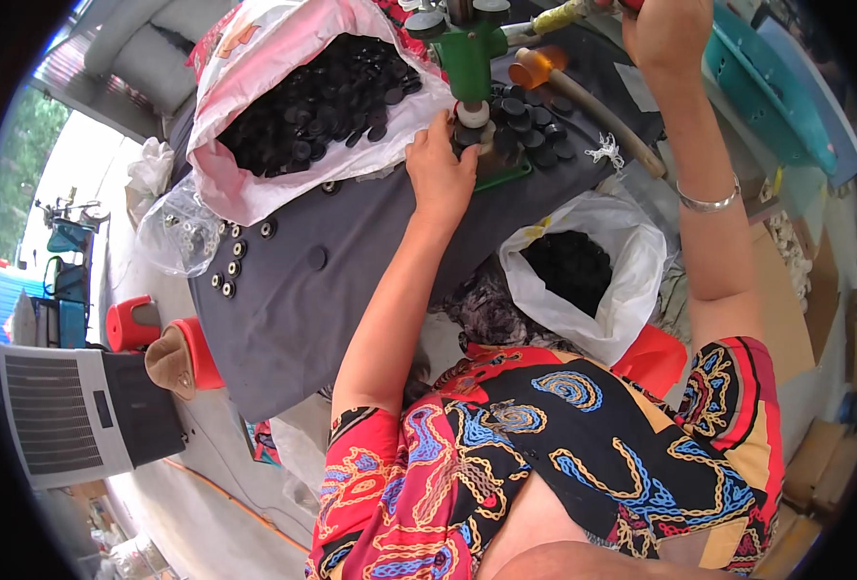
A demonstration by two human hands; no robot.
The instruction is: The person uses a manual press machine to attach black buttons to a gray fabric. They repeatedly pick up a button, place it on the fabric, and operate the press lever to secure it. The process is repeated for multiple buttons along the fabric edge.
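Observation:
A green hand press stands on the dark-covered table, with a white round die under its head. My left hand is at the die, fingertips and thumb curved around a dark spot there; whatever they pinch is mostly hidden. At the top edge my right hand is closed around the red end of the press's lever, partly cut off by the frame. Loose black discs lie beside the press base on the right. Left of the press, a large white-and-pink sack lies open, full of black discs.
Small metal rings and one black disc lie on the table cloth. A clear bag holds more rings. A wooden-handled mallet rests right of the press. Below the table edge sits an open white bag of black pieces.

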